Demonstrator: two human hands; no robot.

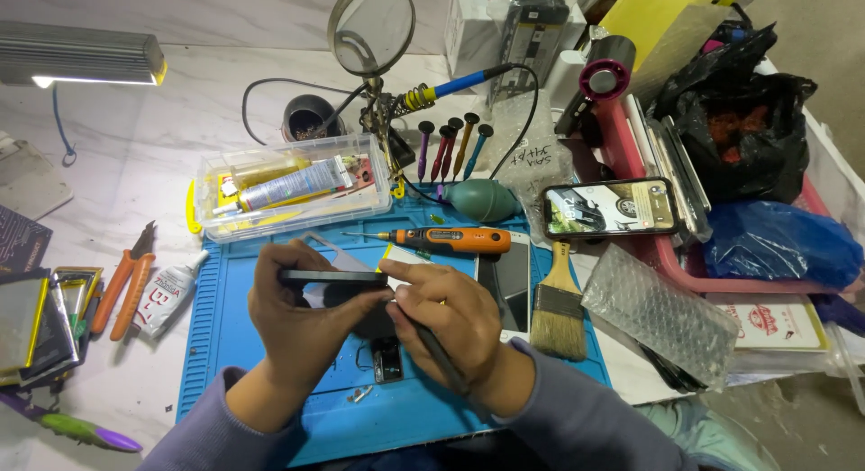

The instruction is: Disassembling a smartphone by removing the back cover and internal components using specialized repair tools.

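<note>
Ribbed blue mat [216, 327] — slim phone [332, 276] gripped.

A lit phone screen [611, 207] lies right of a clear plastic box [293, 187] holding a labelled tube [293, 184]

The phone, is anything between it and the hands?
No. The left hand grips the dark phone edge-on above the blue mat. The right hand presses its finger on the phone's end and holds a dark tool. Nothing visible lies between them.
</note>
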